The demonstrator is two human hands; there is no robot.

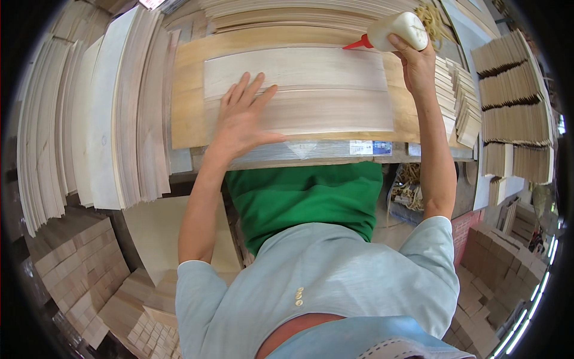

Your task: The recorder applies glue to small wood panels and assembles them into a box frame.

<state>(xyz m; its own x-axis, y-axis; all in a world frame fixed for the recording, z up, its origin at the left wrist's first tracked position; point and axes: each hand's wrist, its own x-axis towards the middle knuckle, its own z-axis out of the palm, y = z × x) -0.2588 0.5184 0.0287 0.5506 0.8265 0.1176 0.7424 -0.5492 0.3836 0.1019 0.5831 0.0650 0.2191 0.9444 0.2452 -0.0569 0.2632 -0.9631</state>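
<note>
A thin pale wooden panel (329,110) lies on a larger yellowish board (186,99) in front of me. A seam-like line runs lengthwise across the panel's middle. My left hand (242,122) rests on the panel's left part, fingers spread toward the far side and thumb near the close edge. At the far right, my right hand (417,63) grips a white squeeze bottle (385,31) that is tilted on its side. Its red pointed nozzle (359,43) aims left, with the tip at or just above the panel's far edge; whether they touch I cannot tell.
Tall stacks of thin wooden boards (107,113) stand at the left, with more boards (269,17) behind the work board. Small slats (460,102) lie to the right, beside bundled wood pieces (514,84). Wood blocks (81,263) are piled lower left. Pale shavings (435,24) sit behind the bottle.
</note>
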